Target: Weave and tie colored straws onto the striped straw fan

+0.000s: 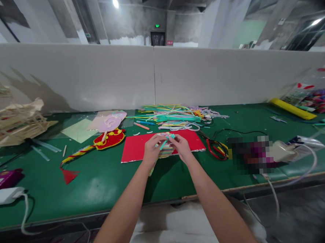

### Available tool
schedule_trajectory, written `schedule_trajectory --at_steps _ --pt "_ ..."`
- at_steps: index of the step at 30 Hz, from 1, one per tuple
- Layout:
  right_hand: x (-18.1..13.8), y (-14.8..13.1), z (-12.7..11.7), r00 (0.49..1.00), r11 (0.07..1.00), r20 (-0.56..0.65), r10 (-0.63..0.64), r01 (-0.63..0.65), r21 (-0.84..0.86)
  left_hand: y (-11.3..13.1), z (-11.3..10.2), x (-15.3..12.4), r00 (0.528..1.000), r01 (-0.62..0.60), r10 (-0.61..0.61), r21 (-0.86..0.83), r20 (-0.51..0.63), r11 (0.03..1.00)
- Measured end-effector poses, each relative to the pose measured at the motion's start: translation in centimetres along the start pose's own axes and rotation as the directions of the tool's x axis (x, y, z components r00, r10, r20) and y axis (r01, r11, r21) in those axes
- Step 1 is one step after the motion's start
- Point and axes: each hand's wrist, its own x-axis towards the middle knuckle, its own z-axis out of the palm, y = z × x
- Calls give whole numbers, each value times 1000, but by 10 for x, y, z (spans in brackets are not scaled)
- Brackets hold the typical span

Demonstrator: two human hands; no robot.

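My left hand point(152, 147) and my right hand point(181, 146) meet above a red board point(133, 147). Both have their fingers pinched around a small pastel craft piece with a turquoise pipe cleaner point(163, 145) sticking out of it. A striped, pale multicoloured part point(166, 151) shows beneath the fingers; how it joins the rest is hidden. To the left lies a red and yellow fan-shaped pipe-cleaner ornament point(110, 139) with a twisted handle and a red tassel point(69, 175). A lilac fan-shaped piece point(112, 121) rests just behind it.
Loose pipe cleaners point(167, 115) are heaped behind the board. Red-handled scissors point(218, 150) lie at its right. Farther right are a white plug point(284, 150) with a cable and a yellow bar point(292, 108). Wooden sticks point(16, 123) pile up at left, before a grey partition point(93, 78).
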Motion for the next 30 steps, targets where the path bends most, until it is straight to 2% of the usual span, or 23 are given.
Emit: schedule_trajectory --at_steps 11,14,18,21,30 --pt "-2 -2 1 999 999 32 23 -24 26 2 2 2 997 75 -74 89 -14 993" --pt "-1 -1 1 1000 999 27 -1 0 32 -1 4 2 989 147 -147 20 -28 989" --pt "0 -1 0 1000 999 -5 -22 22 30 -5 6 1 954 288 -292 -65 -61 955" --pt "1 0 -1 999 999 -8 -33 33 -8 -6 7 1 938 341 -344 -71 -37 937" --pt "0 1 -1 999 995 14 -35 36 -92 -11 8 -2 926 376 -372 -73 55 924"
